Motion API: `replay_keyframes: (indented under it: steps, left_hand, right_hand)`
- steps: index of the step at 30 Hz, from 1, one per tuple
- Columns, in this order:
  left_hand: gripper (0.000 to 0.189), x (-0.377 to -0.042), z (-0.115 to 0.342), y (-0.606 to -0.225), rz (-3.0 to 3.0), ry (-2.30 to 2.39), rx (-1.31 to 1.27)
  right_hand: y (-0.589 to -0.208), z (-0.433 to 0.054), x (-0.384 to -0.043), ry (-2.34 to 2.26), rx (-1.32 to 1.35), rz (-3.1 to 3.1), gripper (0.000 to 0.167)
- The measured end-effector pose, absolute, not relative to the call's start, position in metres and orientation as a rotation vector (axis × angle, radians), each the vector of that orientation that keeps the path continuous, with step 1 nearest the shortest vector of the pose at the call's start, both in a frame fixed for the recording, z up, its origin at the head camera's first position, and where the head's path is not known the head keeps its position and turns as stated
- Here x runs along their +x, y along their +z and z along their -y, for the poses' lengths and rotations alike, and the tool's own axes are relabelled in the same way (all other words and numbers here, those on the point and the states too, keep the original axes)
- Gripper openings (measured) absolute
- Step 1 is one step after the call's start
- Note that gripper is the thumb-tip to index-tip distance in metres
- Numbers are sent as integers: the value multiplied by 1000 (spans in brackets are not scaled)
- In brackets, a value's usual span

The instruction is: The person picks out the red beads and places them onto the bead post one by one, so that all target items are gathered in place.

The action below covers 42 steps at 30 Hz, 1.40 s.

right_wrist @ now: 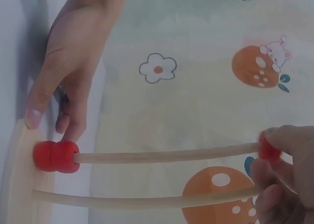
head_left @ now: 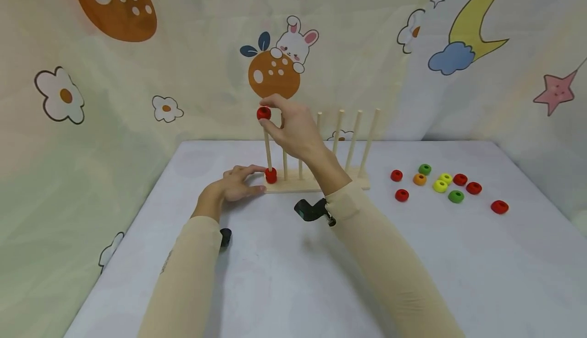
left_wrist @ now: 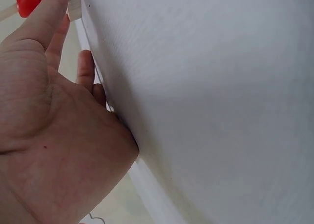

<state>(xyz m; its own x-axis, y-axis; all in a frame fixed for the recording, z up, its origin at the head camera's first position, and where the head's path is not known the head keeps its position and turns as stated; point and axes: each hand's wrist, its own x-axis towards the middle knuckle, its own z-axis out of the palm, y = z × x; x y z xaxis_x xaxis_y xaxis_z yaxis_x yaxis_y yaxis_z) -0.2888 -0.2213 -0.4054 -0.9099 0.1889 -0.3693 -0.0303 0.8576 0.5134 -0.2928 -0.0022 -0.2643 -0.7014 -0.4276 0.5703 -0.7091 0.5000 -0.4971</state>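
Note:
A wooden peg rack [head_left: 293, 187] with several upright pegs stands toward the back of the table. Between thumb and fingers, my right hand [head_left: 295, 129] pinches a red bead [head_left: 263, 113] at the top of the leftmost peg [head_left: 268, 150]. Two red beads [right_wrist: 56, 156] sit stacked at the foot of that peg. My left hand [head_left: 237, 183] holds the rack's left end, thumb at the front corner and index finger beside the lower beads. In the left wrist view, that hand [left_wrist: 59, 121] lies with its edge on the table, its other fingers behind the thumb.
Loose beads lie to the right of the rack: red [head_left: 500, 206], green [head_left: 456, 196], yellow [head_left: 440, 185] and orange [head_left: 419, 179]. A patterned cloth [head_left: 206, 73] hangs behind the table [head_left: 275, 277]. Bare pegs [head_left: 369, 141] rise right of my right wrist.

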Motion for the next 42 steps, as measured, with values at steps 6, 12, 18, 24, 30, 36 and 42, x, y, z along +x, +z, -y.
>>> replay_keyframes:
  steps: [6, 12, 18, 24, 30, 36, 42]
  left_hand:
    - [69, -291, 223, -405, -2615, 734, 119]
    - [68, -288, 222, -401, -2608, 734, 113]
    - [69, -285, 221, -398, -2611, 732, 107]
    - [70, -285, 220, -397, -2616, 745, 134]
    - [70, -285, 215, -400, -2620, 738, 150]
    - [69, -285, 218, -403, -2618, 737, 127]
    - [73, -285, 221, -400, -2623, 730, 190]
  right_hand:
    - [-260, -1, -289, 1061, 983, 2354, 49]
    - [-261, -8, -283, 1079, 1062, 2265, 42]
    - [-261, -21, -279, 998, 1232, 2204, 38]
    - [-263, -38, -277, 982, 1269, 2216, 35]
    - [-273, -62, -281, 986, 1281, 2150, 31]
    - [-283, -78, -283, 1022, 1305, 2049, 28]
    - [-292, -95, -280, 999, 1283, 2082, 24]
